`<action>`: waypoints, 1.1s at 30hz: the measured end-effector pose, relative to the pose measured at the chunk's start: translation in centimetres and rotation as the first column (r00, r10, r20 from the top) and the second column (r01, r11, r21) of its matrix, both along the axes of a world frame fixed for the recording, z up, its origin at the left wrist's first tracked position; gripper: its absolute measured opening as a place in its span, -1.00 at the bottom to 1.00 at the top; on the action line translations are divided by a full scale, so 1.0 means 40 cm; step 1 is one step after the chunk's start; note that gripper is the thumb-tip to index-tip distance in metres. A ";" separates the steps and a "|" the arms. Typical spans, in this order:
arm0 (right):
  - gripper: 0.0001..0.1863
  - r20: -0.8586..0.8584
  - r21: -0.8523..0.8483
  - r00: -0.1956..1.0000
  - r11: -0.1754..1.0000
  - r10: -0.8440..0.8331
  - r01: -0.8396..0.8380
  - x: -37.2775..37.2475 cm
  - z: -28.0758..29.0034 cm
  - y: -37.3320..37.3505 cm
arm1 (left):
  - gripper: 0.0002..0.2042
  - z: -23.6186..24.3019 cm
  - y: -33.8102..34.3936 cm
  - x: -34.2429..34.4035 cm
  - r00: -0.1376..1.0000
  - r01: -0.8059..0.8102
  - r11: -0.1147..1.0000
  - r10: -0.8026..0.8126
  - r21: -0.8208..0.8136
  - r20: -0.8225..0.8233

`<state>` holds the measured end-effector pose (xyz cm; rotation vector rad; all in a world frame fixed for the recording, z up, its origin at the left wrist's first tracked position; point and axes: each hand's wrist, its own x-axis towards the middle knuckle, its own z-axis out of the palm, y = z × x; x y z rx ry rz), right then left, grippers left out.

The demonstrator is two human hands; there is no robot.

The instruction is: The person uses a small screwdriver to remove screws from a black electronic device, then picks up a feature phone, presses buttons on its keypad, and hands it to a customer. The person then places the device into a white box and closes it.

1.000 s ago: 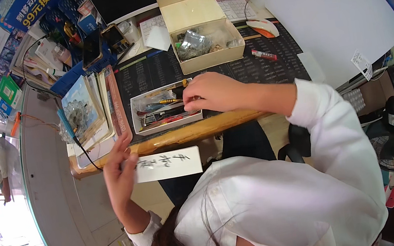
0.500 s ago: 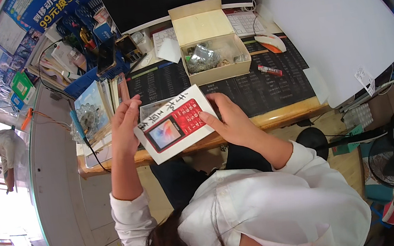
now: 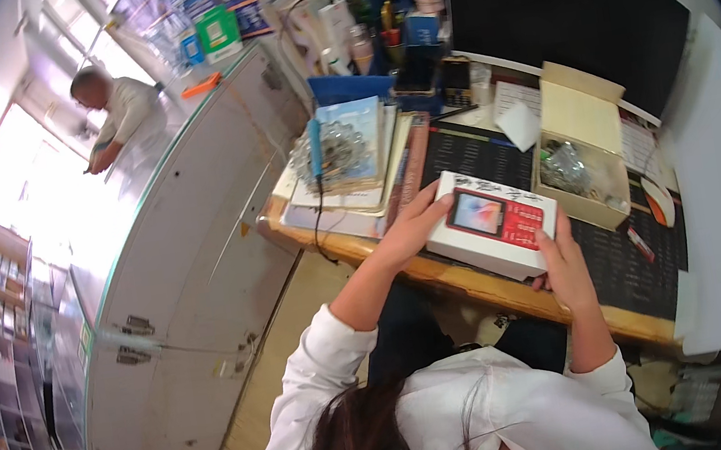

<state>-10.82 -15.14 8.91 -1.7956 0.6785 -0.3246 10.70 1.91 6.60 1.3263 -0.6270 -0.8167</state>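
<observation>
Between my two hands is a white phone box (image 3: 482,250) with a red keypad phone pictured on its lid and black handwriting along its far edge. My left hand (image 3: 415,225) holds the box's left end, thumb near the top edge. Fingers of my right hand (image 3: 566,266) wrap the right end, with the thumb by the printed phone. The box is held level above the desk's near edge, its lid seated on it. Behind it on the right stands an open cream carton (image 3: 585,200) with clear plastic bags of small parts.
Left on the desk (image 3: 347,259), a blue-handled soldering iron (image 3: 316,153) rests over a glass dish (image 3: 343,159) on stacked books. A monitor (image 3: 561,16) stands behind, with a mouse (image 3: 660,202) at right. Another person (image 3: 127,114) stands beyond the glass-topped counter (image 3: 178,294).
My view has swung left, bringing more of the counter and the other person into sight. The box has turned from tilted up to the right to lying flatter, and my left hand now grips its end.
</observation>
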 end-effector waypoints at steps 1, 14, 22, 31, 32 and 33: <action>-0.28 0.003 0.006 1.000 1.000 -0.024 0.024 0.004 -0.001 -0.003 | -0.43 0.011 -0.008 0.003 0.999 0.021 1.000 -0.021 -0.011 0.038; -0.24 -0.223 -0.365 0.972 0.931 -0.067 -0.020 0.007 -0.038 0.002 | -0.49 -0.006 0.001 0.023 0.978 -0.091 0.995 0.098 0.049 -0.184; -0.13 -0.296 -0.460 0.952 0.885 -0.079 -0.070 0.008 0.011 0.041 | -0.57 -0.011 0.005 0.053 0.965 -0.116 0.993 0.117 0.019 -0.234; -0.13 -0.309 -0.443 0.951 0.890 -0.037 -0.109 0.010 0.006 0.036 | -0.50 -0.027 0.017 0.056 0.996 -0.072 0.984 0.062 0.162 0.067; -0.13 -0.286 -0.433 0.958 0.896 -0.032 -0.100 0.010 0.002 0.034 | -0.50 -0.022 0.019 0.061 0.998 -0.044 0.978 0.033 0.205 0.056; -0.13 -0.288 -0.411 0.957 0.907 -0.032 -0.093 0.010 -0.001 0.033 | -0.49 -0.017 0.021 0.065 0.999 -0.013 0.969 0.003 0.248 0.043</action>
